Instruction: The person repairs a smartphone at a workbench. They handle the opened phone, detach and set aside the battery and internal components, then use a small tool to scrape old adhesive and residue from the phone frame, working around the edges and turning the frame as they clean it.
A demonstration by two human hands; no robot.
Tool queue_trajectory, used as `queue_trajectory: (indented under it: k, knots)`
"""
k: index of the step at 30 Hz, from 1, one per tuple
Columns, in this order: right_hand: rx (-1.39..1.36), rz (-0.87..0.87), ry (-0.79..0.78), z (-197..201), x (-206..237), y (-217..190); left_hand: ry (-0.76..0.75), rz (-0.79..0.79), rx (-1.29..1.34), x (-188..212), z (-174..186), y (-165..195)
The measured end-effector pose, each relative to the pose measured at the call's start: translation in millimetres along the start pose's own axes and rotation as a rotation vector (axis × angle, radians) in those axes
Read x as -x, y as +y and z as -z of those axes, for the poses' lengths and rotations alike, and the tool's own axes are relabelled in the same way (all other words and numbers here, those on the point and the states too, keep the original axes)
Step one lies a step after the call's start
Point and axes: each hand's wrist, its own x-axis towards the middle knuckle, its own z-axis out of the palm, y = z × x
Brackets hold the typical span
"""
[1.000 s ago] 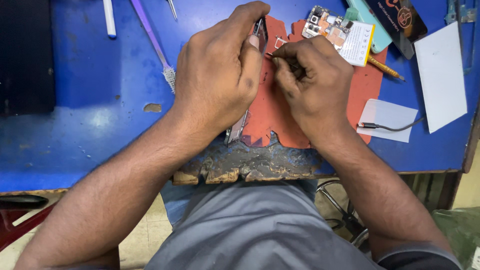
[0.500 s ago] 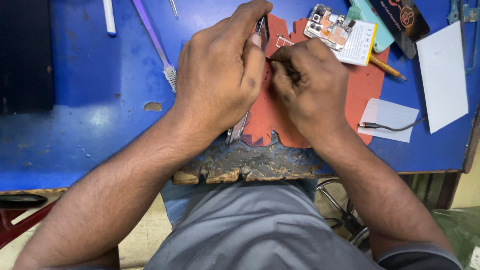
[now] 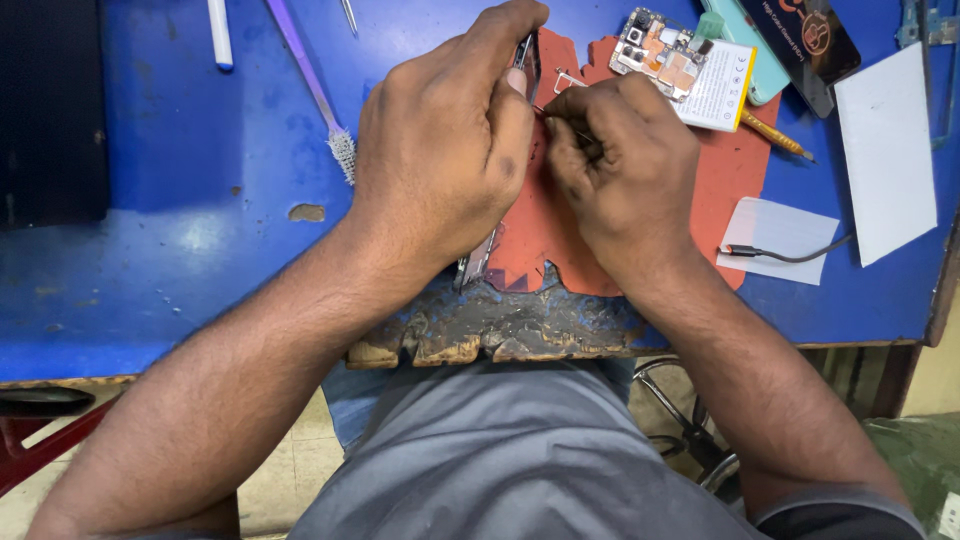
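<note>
Both our hands have barely moved: the left hand (image 3: 445, 150) still grips the phone (image 3: 525, 50), the right hand (image 3: 625, 165) still pinches a thin tool (image 3: 556, 118) at its edge.

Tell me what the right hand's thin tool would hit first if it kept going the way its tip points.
The right hand aims its thin tool up-left, toward the phone frame pinned by the left hand. It would likely meet that frame's edge, or the left thumb; depth is unclear.

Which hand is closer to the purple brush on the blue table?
The left. The left hand lies just right of the purple brush's bristle end, almost touching it. The right hand is farther right, beyond the left hand, over the orange mat.
</note>
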Motion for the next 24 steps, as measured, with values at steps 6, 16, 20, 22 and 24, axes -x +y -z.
queue_trajectory:
  k: [6,16,20,22,24]
  knots:
    - [0.044,0.028,0.001,0.0,1.2,-2.2,-0.016,0.022,0.004,-0.1,0.7,0.4]
    - [0.010,0.011,0.022,-2.3,1.1,0.7,-0.009,0.008,0.011,0.2,-0.1,-0.7]
    - [0.012,-0.010,0.001,-1.4,1.1,0.0,-0.010,0.021,0.013,0.1,0.4,0.7]
    - [0.020,0.005,0.008,-1.3,1.2,-0.3,-0.006,0.017,0.009,-0.5,0.7,1.1]
    - [0.019,0.004,0.013,-1.5,1.4,-0.5,0.001,0.010,0.022,-0.7,0.5,1.6]
